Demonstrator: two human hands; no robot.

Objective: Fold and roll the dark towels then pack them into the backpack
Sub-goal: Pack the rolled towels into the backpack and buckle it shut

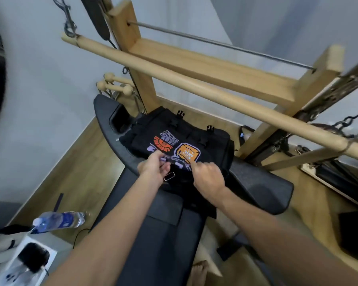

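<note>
Black backpack [180,139] lay flat on the curved black padded board [262,182] of a wooden exercise frame [194,65], printed side up, with orange and purple graphics showing. Both hands were at its near edge. Left hand [153,167] had fingers curled and seemed to pinch a small purple tab or pull at that edge; motion blur made the exact piece hard to tell. Right hand [208,176] had fingers curled down on the black fabric just beside it, index finger stretched toward the orange graphic, probably gripping or bracing the edge; the contact itself was hidden by the knuckles. A small rectangular metal ring [169,176] sat between the wrists.

No dark towels could be made out; nothing folded or rolled was in view, and any dark cloth under the bag blended with the black pad [159,234].

Judged step: opening or closing the bag's near edge, likely a zipper. Can't say which, so progress was unclear.

Doing it well: one hand should hold the fabric taut next to the pull while the other draws the pull straight along the track, not upward. The bag was soft and slack, so the fabric could bunch and snag. Keep the bag flat on the board so it doesn't slide off the curved edge.

A water bottle [60,220] lay at lower left, well apart.
</note>
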